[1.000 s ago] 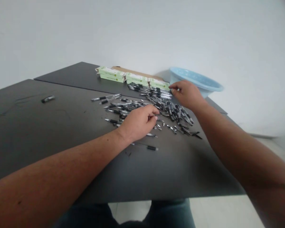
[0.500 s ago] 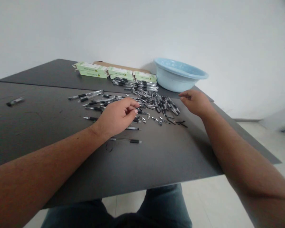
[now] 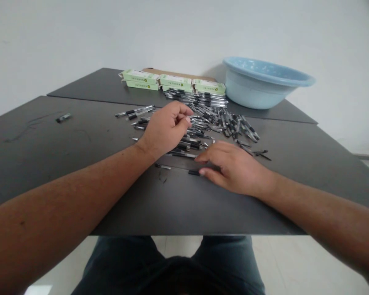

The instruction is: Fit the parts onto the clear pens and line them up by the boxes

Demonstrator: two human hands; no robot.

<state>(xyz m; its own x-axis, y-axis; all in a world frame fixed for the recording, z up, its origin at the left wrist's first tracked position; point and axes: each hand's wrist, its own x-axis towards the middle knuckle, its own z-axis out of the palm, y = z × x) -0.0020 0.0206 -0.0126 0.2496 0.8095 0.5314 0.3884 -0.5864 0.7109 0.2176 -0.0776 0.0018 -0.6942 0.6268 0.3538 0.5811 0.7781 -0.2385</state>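
Note:
My left hand (image 3: 167, 129) is over the left part of the spread of pens, its fingers curled and thumb close to the fingertips. Whatever it may hold is too small or hidden to tell. Lower and to the right, my right hand (image 3: 235, 168) reaches in from the side with thumb and forefinger apart. The thumb tip is at the end of a black-gripped pen part (image 3: 193, 172) lying on the table. Clear pens with black grips lie in rows partly under my left hand. A loose pen heap (image 3: 238, 125) is beyond my right hand.
Green-and-white boxes (image 3: 175, 81) stand stacked at the back, with lined-up pens (image 3: 212, 99) before them. A light-blue basin (image 3: 261, 92) is at back right. Small black pieces (image 3: 261, 153) lie at right. A short pen part (image 3: 63, 118) lies apart on the dark table (image 3: 184, 209).
My right hand has come left and toward me, from beside the pen heap to the pen part near the front. My left hand keeps its curled shape. The view has turned left.

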